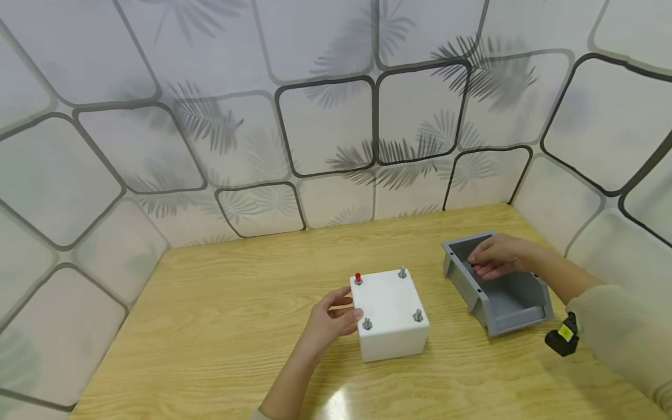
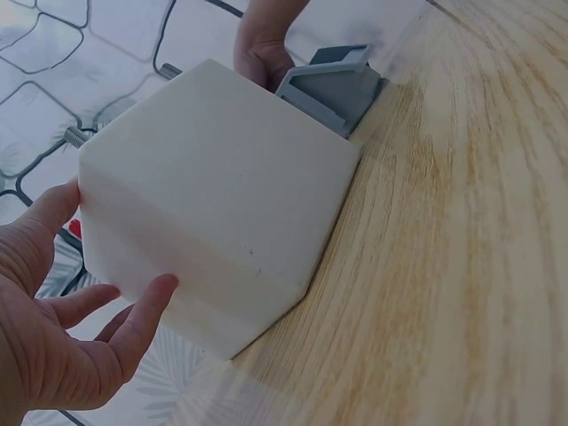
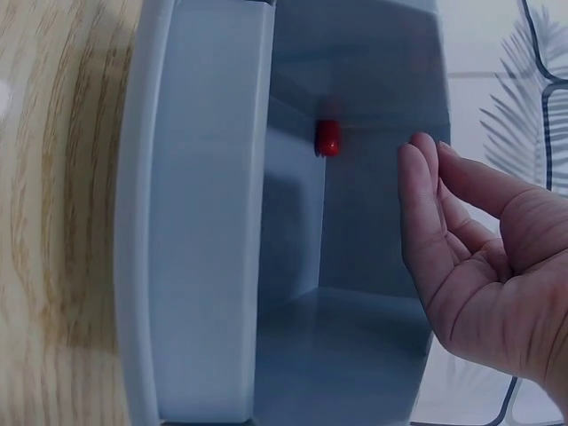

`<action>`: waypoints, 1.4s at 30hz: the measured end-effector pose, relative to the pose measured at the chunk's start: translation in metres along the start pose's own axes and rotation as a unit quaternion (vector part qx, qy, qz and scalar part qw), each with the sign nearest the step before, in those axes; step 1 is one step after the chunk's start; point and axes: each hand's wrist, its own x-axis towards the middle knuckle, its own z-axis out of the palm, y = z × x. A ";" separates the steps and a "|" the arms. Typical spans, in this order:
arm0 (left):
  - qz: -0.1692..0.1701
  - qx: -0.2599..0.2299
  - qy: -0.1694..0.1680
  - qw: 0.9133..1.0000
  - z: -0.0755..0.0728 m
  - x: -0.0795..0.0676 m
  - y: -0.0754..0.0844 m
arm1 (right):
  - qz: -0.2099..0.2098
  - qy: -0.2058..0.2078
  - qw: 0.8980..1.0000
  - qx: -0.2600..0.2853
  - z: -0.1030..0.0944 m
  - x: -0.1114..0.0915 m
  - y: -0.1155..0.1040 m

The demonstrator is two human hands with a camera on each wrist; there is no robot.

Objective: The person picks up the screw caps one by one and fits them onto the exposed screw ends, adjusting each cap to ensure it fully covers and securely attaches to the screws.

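Observation:
A white box [image 1: 391, 309] stands on the table, with several metal bolts upright on its top. A red cap [image 1: 358, 277] sits on the far left bolt. My left hand [image 1: 331, 318] rests on the box's left side with spread, bent fingers; in the left wrist view, its fingertips [image 2: 161, 286] touch the white wall. Over the grey bin [image 1: 520, 321], my right hand [image 1: 496, 256] hangs with its thumb near its fingertips. Nothing shows between them. Another small red cap [image 3: 327, 138] lies inside the bin in the right wrist view.
The wooden table [image 1: 226, 326] meets a patterned wall covering [image 1: 325, 128] at the back and sides. The bin stands right of the box, a short gap between them. A black device [image 1: 563, 335] is strapped at my right wrist.

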 end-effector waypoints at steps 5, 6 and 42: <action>0.001 0.002 -0.001 1.000 0.001 -0.001 0.001 | -0.008 0.000 1.000 0.000 -0.001 -0.004 0.000; 0.001 0.003 -0.001 1.000 0.001 -0.002 0.001 | -0.009 0.000 1.000 0.001 -0.002 -0.005 0.000; 0.004 0.014 0.014 1.000 0.000 0.002 -0.001 | -0.019 0.005 1.000 -0.012 -0.001 -0.025 -0.011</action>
